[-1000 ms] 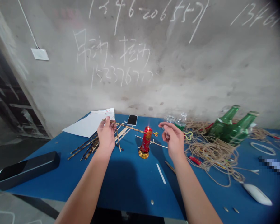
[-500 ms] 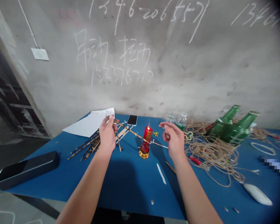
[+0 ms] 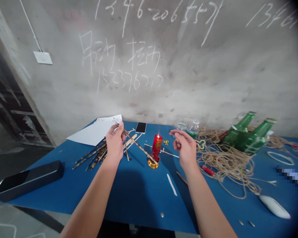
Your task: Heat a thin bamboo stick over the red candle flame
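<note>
My left hand [image 3: 115, 142] pinches a thin stick [image 3: 139, 146] with dark scorch bands. The stick slants down to the right, its far end in front of the lower part of a lit red candle [image 3: 157, 145]. The candle stands upright in a gold holder [image 3: 153, 164]. To the candle's right, my right hand [image 3: 185, 148] hovers with its index finger stretched out and the other fingers partly curled; I see nothing in it. Beside and partly behind my left wrist lies a bundle of similar banded sticks [image 3: 96, 156]. Paler strips [image 3: 132, 141] lie behind the held stick.
On the blue table [image 3: 129, 198] are white paper [image 3: 86, 132], a phone [image 3: 140, 127], a long dark box [image 3: 29, 178], tangled twine [image 3: 228, 162], green bottles [image 3: 257, 135], a red lighter [image 3: 208, 170], a white strip [image 3: 172, 185] and a white oval object [image 3: 274, 206]. A wall stands behind.
The stick in my left hand has swung down at its far end, from across the candle's middle to near the gold holder. My right hand has hardly moved.
</note>
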`<state>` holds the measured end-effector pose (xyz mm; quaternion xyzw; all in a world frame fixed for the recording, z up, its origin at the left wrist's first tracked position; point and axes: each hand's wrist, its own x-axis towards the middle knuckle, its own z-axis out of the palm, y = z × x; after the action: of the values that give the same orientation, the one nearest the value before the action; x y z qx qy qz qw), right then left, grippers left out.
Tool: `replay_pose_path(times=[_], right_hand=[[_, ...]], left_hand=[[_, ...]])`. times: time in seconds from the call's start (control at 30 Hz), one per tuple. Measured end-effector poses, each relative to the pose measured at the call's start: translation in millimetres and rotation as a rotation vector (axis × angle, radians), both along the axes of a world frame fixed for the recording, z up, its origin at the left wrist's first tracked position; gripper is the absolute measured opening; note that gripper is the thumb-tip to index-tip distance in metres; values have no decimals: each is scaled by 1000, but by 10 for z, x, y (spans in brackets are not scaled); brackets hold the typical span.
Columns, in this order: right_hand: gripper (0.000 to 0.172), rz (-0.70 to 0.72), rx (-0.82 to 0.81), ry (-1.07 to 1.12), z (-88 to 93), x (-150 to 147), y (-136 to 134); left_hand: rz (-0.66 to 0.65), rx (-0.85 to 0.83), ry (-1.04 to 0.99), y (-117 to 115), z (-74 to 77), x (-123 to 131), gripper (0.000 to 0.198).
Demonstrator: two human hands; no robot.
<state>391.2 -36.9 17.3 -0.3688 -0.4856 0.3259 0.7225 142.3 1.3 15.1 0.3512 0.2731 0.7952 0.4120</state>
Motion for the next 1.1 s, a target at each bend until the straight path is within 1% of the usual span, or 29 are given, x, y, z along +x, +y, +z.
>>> replay_pose_path(times=[0.2,0.37,0.5,0.7,0.83,0.93,1.0,1.1], right_hand=[[19,4,-4,7,-5,2,4],[20,7,-3,9,-6,2,10],[19,9,-6,11,-18,-3,14],[19,30,14,3,21,62,1],[22,114,17,-39,53,207,-13],[24,182,-26,-137,49,314,-25],[26,263,-97,-246,43,346,-43],[29,464,-265,-469,44,283,-97]], left_hand=[[24,-10,76,-23,-3,9,40],[-21,-35,132,-51,11,16,42],[-38,-22,176,-59,7,23,41],[-76,-3,166,-64,-12,46,40],[-49,-5,129,-74,-14,77,42],[-31,-8,97,-70,-19,97,45],[-16,-22,74,-60,-27,107,46],[24,-50,48,-51,-39,125,48]])
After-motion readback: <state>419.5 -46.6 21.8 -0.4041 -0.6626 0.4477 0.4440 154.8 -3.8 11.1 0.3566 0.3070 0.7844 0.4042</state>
